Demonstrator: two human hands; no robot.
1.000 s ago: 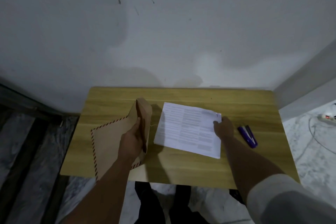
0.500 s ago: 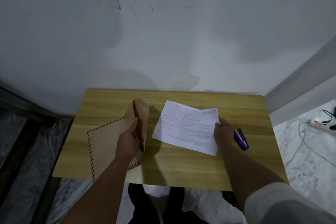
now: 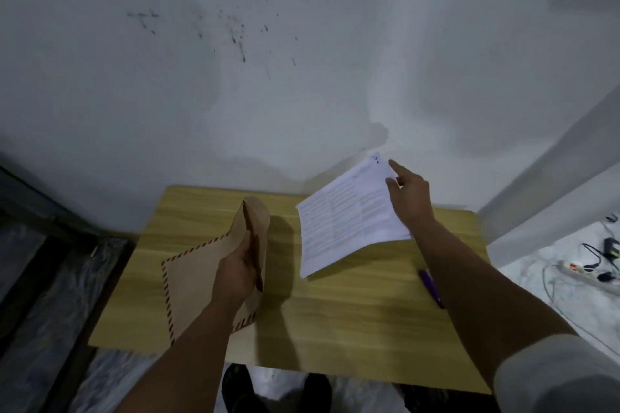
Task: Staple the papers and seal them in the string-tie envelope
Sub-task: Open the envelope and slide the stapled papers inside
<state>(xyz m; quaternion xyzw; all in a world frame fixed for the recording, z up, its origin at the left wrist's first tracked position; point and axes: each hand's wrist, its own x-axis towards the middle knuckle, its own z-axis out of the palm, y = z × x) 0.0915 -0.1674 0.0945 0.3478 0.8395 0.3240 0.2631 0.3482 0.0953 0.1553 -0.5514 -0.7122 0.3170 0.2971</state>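
My left hand (image 3: 240, 270) grips a brown envelope (image 3: 198, 282) with a red-striped border, holding its mouth open near the raised flap over the left half of the wooden table (image 3: 352, 322). My right hand (image 3: 411, 194) holds the white printed papers (image 3: 349, 218) by their right edge, lifted off the table and tilted, top corner toward the wall. A purple stapler (image 3: 431, 288) lies on the table beneath my right forearm, partly hidden.
A white wall stands right behind the table. On the floor at the right lie a power strip (image 3: 583, 273) and cables. Dark flooring runs along the left side. My feet show under the table's near edge.
My right hand has lifted the papers off the table and raised them up and to the right. My left hand keeps holding the envelope open in the same place.
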